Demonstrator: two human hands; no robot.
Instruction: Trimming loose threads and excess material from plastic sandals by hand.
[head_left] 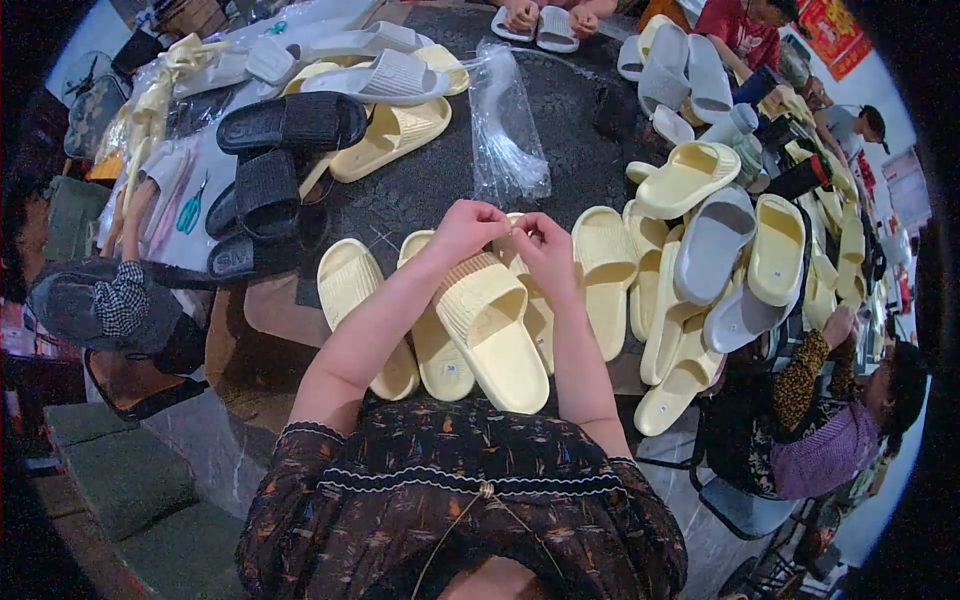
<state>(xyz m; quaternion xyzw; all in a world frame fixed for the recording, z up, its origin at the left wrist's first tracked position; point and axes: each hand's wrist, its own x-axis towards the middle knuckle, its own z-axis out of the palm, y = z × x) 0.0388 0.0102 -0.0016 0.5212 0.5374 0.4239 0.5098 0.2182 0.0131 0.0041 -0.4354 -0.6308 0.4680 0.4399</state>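
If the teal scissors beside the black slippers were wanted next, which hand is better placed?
Probably the left hand: it is nearer the teal scissors, off to the left past the black slippers. The right hand would have to cross the left forearm.

Ribbed, rubbery-looking, matt yellow slide sandals (488, 310) line the frame's centre, below glossy, crinkled clear plastic bags (508, 130) on dull, dark cloth (400, 205).

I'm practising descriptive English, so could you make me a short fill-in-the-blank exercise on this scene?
1. The chunky ribbed slippers just right of the teal-handled metal scissors are ____.
2. The long, crinkled, transparent bundle beyond the person's bare left hand and bare right hand is made of ____.
3. The scissors lie to the ____ of both hands.

Missing words: black; plastic; left.
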